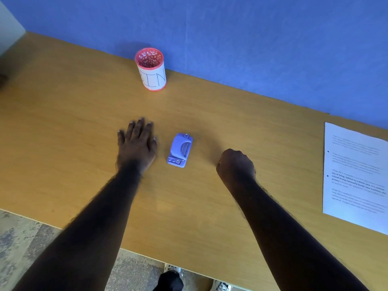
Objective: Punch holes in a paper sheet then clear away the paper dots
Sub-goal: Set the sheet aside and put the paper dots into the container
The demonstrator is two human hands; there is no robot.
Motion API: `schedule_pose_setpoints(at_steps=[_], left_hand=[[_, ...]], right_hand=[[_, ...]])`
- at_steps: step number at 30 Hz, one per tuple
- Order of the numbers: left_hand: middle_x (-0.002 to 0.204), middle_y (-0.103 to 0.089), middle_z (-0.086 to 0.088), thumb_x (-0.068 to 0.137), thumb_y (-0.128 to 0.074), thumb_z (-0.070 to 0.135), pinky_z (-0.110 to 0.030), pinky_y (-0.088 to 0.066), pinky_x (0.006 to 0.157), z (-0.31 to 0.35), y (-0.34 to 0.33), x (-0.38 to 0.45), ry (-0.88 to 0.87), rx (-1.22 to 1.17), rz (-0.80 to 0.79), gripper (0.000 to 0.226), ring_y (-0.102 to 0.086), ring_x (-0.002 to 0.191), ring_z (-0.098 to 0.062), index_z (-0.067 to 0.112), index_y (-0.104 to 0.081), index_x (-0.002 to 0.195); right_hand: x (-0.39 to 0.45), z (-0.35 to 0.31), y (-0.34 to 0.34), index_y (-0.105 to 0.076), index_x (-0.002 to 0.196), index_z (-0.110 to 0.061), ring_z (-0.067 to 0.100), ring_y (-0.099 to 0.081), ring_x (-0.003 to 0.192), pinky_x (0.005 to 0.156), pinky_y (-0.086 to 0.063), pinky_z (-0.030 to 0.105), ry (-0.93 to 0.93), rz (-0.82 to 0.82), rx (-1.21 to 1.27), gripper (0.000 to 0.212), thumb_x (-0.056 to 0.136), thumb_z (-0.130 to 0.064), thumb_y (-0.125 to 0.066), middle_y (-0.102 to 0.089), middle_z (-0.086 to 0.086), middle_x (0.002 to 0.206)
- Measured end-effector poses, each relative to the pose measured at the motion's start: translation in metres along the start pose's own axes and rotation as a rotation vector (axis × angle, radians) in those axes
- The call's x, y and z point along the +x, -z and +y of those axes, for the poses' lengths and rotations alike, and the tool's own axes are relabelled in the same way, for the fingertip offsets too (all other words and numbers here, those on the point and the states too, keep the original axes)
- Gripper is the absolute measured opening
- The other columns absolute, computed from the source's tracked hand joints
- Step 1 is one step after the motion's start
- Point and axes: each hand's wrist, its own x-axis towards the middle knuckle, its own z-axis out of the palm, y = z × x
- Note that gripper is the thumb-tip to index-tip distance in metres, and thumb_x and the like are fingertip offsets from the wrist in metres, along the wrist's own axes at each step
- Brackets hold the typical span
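Note:
A small lilac hole punch (180,150) sits on the wooden desk (210,206) between my hands. My left hand (136,143) lies flat on the desk just left of it, fingers spread, holding nothing. My right hand (236,163) rests to the right of the punch as a closed fist; I see nothing in it. A printed paper sheet (354,177) lies at the desk's right edge, with two punched holes along its left margin. A pink-rimmed cup labelled BIN (151,70) stands at the back by the wall. No paper dots are visible.
A blue wall (231,34) runs along the desk's far edge. The desk's near edge crosses the bottom of the view, with speckled floor (25,244) and a shoe (220,285) below it.

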Motion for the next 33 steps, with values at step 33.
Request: schedule_pose_setpoints(at_steps=[33], left_hand=[[0.165,-0.014,-0.002,0.100,-0.028,0.042,-0.054,-0.006,0.121,0.001,0.002,-0.001,-0.007,0.009,-0.004,0.056,-0.008,0.152,-0.025,0.025,-0.023,0.154]], right_hand=[[-0.014,0.050,-0.034,-0.070,0.119,-0.026,0.011,-0.065,0.097,0.072,-0.053,0.021,0.447,0.245,0.136,0.025,0.095,-0.027,-0.062,-0.067,-0.004,0.120]])
